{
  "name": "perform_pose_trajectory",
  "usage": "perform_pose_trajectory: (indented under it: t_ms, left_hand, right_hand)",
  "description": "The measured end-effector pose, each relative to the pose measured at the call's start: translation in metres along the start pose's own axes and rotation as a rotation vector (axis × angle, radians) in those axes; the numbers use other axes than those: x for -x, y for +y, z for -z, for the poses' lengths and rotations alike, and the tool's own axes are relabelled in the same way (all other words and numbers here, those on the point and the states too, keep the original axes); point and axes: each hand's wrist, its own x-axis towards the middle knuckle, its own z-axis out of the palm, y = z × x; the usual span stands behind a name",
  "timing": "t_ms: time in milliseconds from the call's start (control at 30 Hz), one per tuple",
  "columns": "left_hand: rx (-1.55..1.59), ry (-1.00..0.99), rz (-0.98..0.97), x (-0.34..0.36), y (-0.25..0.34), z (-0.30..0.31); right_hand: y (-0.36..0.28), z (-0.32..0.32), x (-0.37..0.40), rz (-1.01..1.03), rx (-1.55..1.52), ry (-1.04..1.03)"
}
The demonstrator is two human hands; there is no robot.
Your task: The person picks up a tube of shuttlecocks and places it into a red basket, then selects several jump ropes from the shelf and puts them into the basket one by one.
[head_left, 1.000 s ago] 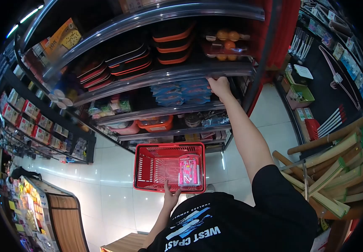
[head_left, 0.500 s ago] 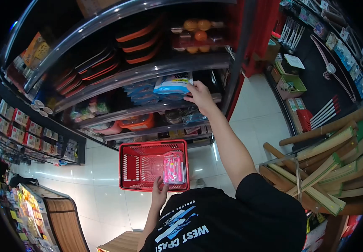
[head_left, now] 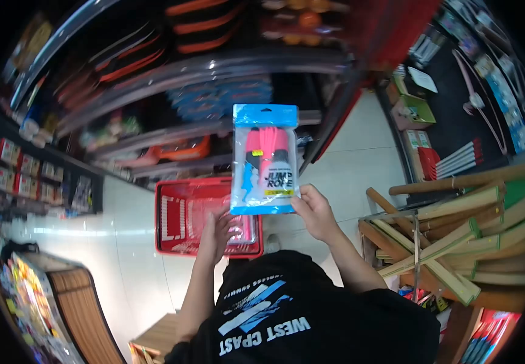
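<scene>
Upright in front of me is a clear-and-blue bag with a pink jump rope [head_left: 265, 161], its label facing me. My right hand [head_left: 313, 211] pinches the bag's lower right corner between thumb and fingers. Near its lower left corner is my left hand [head_left: 215, 235], fingers apart and holding nothing. Below and behind the bag stands a red shopping basket [head_left: 173, 248]. A pink item in clear packaging [head_left: 242, 234] lies in the basket, partly hidden by the jump rope bag and my left hand.
More blue-topped bags [head_left: 214, 100] lie on the dark shelf [head_left: 193, 64] ahead. Rolled mats and wooden boards [head_left: 450, 246] stick out of a rack on my right. A wood-sided display [head_left: 83, 309] stands at lower left on the pale tiled floor [head_left: 135, 261].
My right hand has brought the jump rope bag off the shelf and close to me. My left hand has risen from the basket's rim toward the bag. The view has shifted slightly.
</scene>
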Motion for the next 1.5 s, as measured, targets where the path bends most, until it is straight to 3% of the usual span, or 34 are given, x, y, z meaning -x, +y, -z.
perform_pose_trajectory:
  t_ms: [167,333,400,433,500,600,967,1033,1300,1367,1400,1467,1500]
  left_hand:
    - [0.266,-0.119,0.067,0.004,0.004,0.023]
    - [0.256,0.073,0.158,0.007,-0.013,0.070]
    - [0.247,0.142,0.172,0.007,-0.022,0.097]
    - [0.225,0.201,0.181,0.007,-0.029,0.112]
    - [0.245,0.197,0.199,0.001,-0.042,0.147]
    - [0.035,0.340,0.210,-0.008,-0.043,0.182]
    - [-0.379,0.404,0.379,-0.077,-0.105,0.273]
    - [-0.346,0.402,0.404,-0.086,-0.121,0.278]
    - [-0.315,0.368,0.412,-0.104,-0.164,0.287]
    - [-0.610,0.309,0.367,-0.107,-0.167,0.288]
    - [-0.612,0.307,0.362,-0.111,-0.183,0.294]
    - [-1.031,0.430,0.289,-0.121,-0.229,0.307]
    - [-1.035,0.430,0.281,-0.117,-0.216,0.295]
  right_hand:
    - [0.051,-0.036,0.012,-0.200,0.082,-0.158]
    - [0.120,-0.068,0.006,-0.399,0.170,-0.194]
    - [0.149,-0.068,0.004,-0.309,0.510,-0.301]
    - [0.144,-0.075,0.002,-0.325,0.520,-0.300]
    - [0.134,-0.088,-0.006,-0.339,0.901,-0.388]
    - [0.139,-0.097,-0.013,-0.333,0.980,-0.376]
    - [0.153,-0.102,-0.002,-0.408,1.085,-0.261]
    - [0.145,-0.106,-0.003,-0.604,1.147,-0.265]
    - [0.152,-0.082,0.018,-0.585,1.126,-0.203]
    - [0.149,-0.079,0.018,-0.576,1.115,-0.193]
    - [0.147,-0.077,0.018,-0.566,1.132,-0.205]
    - [0.139,-0.077,0.014,-0.551,1.148,-0.211]
    - [0.128,-0.082,0.009,-0.560,1.154,-0.193]
